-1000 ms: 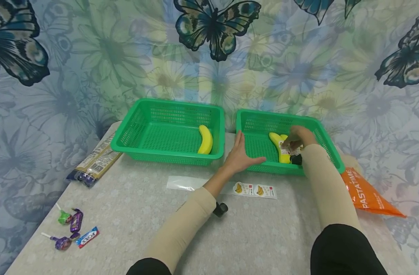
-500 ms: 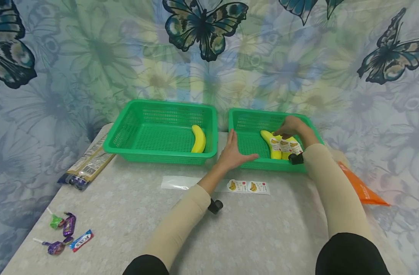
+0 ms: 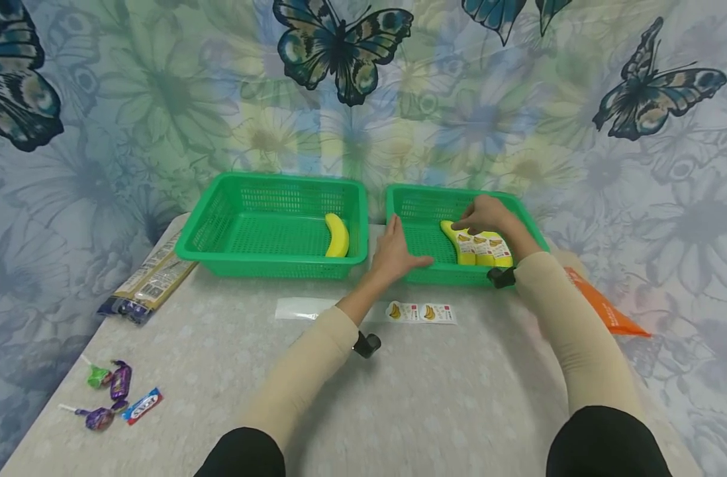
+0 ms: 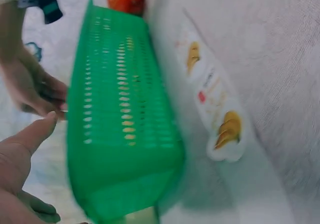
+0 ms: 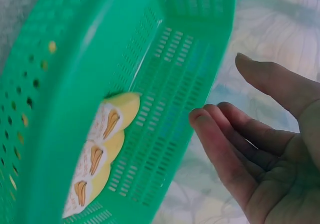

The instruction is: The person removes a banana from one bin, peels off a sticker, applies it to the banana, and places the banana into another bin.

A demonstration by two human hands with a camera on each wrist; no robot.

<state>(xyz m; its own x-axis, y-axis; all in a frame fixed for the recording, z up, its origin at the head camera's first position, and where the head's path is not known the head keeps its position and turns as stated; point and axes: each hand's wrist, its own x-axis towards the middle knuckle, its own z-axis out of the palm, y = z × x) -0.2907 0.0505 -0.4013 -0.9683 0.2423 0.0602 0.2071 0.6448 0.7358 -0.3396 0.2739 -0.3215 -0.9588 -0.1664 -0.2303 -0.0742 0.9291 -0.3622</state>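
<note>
Three yellow bananas (image 3: 478, 250), each with a white banana-picture label, lie side by side in the right green basket (image 3: 443, 273). My right hand (image 3: 487, 213) hovers over them; in the right wrist view its fingers (image 5: 220, 149) are relaxed and hold nothing. My left hand (image 3: 392, 255) is at that basket's left end, thumb and fingers spread; whether it touches the rim cannot be told. One banana (image 3: 338, 236), with no label visible, lies in the left green basket (image 3: 268, 257). A clear strip with two banana labels (image 3: 420, 313) lies on the table before the baskets.
A gold and navy packet (image 3: 151, 285) lies left of the left basket. Lollipops (image 3: 99, 417) and wrapped sweets (image 3: 143, 405) are at the table's left front. An orange bag (image 3: 604, 308) lies right of the right basket. A butterfly-print cloth (image 3: 345, 56) hangs behind.
My right hand has risen off the labelled bananas and moved left, so the three labels show more fully. The head view has shifted. My left hand keeps its spread pose by the basket.
</note>
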